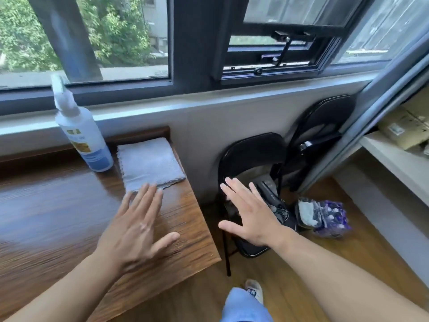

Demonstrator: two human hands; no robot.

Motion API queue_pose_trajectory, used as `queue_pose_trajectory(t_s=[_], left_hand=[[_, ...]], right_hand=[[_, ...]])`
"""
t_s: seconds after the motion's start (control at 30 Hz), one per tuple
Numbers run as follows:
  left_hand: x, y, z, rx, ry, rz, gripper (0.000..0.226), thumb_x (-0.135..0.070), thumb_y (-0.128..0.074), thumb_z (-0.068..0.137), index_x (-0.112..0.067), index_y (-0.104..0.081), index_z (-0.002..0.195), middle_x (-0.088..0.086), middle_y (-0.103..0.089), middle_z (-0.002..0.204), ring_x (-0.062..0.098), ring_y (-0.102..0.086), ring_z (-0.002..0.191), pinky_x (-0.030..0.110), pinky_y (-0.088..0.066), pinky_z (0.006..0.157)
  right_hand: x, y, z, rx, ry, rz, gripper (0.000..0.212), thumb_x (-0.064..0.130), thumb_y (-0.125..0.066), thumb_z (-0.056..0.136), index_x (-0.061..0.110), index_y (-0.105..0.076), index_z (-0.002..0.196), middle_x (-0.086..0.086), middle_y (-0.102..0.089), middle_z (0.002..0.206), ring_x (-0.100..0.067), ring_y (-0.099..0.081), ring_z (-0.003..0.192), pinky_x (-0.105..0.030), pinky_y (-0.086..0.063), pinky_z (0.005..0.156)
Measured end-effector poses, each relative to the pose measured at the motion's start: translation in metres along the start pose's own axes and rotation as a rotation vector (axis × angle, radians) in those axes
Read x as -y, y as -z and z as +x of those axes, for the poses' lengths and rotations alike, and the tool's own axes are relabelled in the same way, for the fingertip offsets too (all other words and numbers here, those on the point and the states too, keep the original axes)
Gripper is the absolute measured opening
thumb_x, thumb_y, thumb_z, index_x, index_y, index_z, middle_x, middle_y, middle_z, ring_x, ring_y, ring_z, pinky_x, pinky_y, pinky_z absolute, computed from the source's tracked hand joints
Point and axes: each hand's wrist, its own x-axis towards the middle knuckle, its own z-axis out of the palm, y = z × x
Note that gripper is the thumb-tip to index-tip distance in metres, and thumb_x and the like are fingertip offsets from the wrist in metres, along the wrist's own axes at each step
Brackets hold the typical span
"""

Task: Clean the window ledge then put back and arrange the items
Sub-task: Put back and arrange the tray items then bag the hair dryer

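Brown wood grain covers the bench, which fills the view from 7 to 9 o'clock. On its far right corner lies a grey cloth, folded flat into a square with a zigzag edge. A white spray bottle with a blue and yellow label stands upright just beside the cloth, at its 10 o'clock. The pale window ledge runs behind both, from 9 o'clock across to 2 o'clock, under the dark window, whose right pane is tilted open.

The left hand is spread flat, palm down, over the bench and holds nothing. Its fingertips reach the near edge of the cloth; whether they press on it I cannot tell. The right hand is also spread wide with straight fingers and holds nothing, in the air off the bench's right edge, over a black folding chair.

Some black objects lie on that chair's seat, too dark to make out. A second folding chair leans closed at 2 o'clock of the first. On the wooden floor at 3 o'clock of the right hand sits a crumpled plastic bag. Cardboard boxes rest on a white shelf at far right.
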Motion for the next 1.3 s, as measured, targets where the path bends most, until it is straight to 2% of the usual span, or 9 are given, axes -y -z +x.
queue_pose_trajectory(t_s=[0.13,0.3,0.47,0.57,0.63,0.8,1.0,1.1,1.3], left_hand=[[-0.076,-0.005,0.055,-0.076,-0.022,-0.017,0.105,-0.082,-0.025,0.092,0.002,-0.034,0.154,0.020,-0.028,0.163,0.036,-0.025,0.152,0.053,-0.018,0.120],[-0.170,-0.029,0.133,-0.053,0.114,0.021,0.104,-0.082,-0.025,0.091,0.000,-0.033,0.155,0.017,-0.028,0.165,0.033,-0.023,0.154,0.051,-0.018,0.120],[-0.256,-0.062,0.172,0.095,0.349,-0.045,0.104,-0.083,-0.017,0.091,-0.002,-0.035,0.155,0.016,-0.031,0.163,0.032,-0.026,0.153,0.056,-0.030,0.121],[-0.298,-0.086,0.176,0.236,0.401,-0.074,0.105,-0.083,-0.016,0.092,0.000,-0.046,0.149,0.019,-0.044,0.156,0.035,-0.040,0.147,0.057,-0.039,0.115],[-0.317,-0.104,0.182,0.287,0.416,-0.075,0.105,-0.083,-0.017,0.091,0.000,-0.050,0.146,0.019,-0.048,0.153,0.036,-0.044,0.144,0.057,-0.042,0.111],[-0.342,-0.156,0.191,0.368,0.476,-0.111,0.107,-0.086,-0.015,0.088,-0.007,-0.038,0.155,0.014,-0.039,0.160,0.033,-0.034,0.150,0.053,-0.030,0.119],[-0.342,-0.233,0.190,0.468,0.500,-0.120,0.109,-0.088,-0.013,0.087,-0.006,-0.043,0.152,0.018,-0.047,0.154,0.037,-0.043,0.144,0.054,-0.040,0.113],[-0.338,-0.272,0.189,0.505,0.522,-0.127,0.109,-0.090,-0.012,0.085,-0.011,-0.037,0.157,0.017,-0.041,0.158,0.037,-0.037,0.148,0.054,-0.035,0.117],[-0.333,-0.348,0.195,0.573,0.504,-0.138,0.118,-0.094,0.004,0.077,-0.016,-0.018,0.162,0.014,-0.024,0.167,0.033,-0.021,0.155,0.049,-0.021,0.124]], right_hand=[[-0.076,0.009,-0.002,-0.004,0.065,-0.001,0.090,0.076,-0.039,0.089,0.027,-0.011,0.160,0.007,-0.005,0.168,-0.006,0.006,0.153,-0.048,-0.002,0.125],[-0.197,0.016,0.005,0.050,0.211,0.036,0.092,0.076,-0.041,0.088,0.026,-0.013,0.160,0.007,-0.006,0.168,-0.007,0.004,0.153,-0.046,0.000,0.125],[-0.308,0.026,-0.009,0.170,0.256,0.017,0.090,0.076,-0.037,0.088,0.027,-0.011,0.159,0.009,-0.006,0.167,-0.007,0.005,0.153,-0.043,0.003,0.125],[-0.362,0.020,-0.033,0.278,0.204,-0.007,0.091,0.080,-0.031,0.088,0.028,-0.011,0.160,0.008,-0.007,0.167,-0.007,0.004,0.153,-0.048,-0.003,0.125],[-0.391,0.014,-0.048,0.317,0.154,-0.013,0.094,0.085,-0.020,0.085,0.028,-0.014,0.160,0.008,-0.010,0.167,-0.009,0.000,0.154,-0.049,-0.005,0.125],[-0.445,-0.018,-0.080,0.392,0.050,-0.008,0.103,0.090,-0.003,0.076,0.030,-0.012,0.160,0.009,-0.011,0.167,-0.009,-0.002,0.153,-0.043,-0.001,0.125],[-0.491,-0.081,-0.094,0.445,-0.018,0.005,0.097,0.087,-0.016,0.081,0.030,-0.018,0.159,0.006,-0.018,0.165,-0.012,-0.010,0.153,-0.043,-0.009,0.124],[-0.515,-0.118,-0.093,0.471,-0.019,-0.012,0.099,0.089,-0.010,0.079,0.031,-0.018,0.158,0.005,-0.019,0.165,-0.014,-0.013,0.152,-0.044,-0.013,0.124],[-0.553,-0.186,-0.091,0.499,-0.054,-0.029,0.093,0.087,-0.023,0.082,0.034,-0.016,0.158,0.005,-0.021,0.164,-0.016,-0.018,0.151,-0.041,-0.020,0.123]])
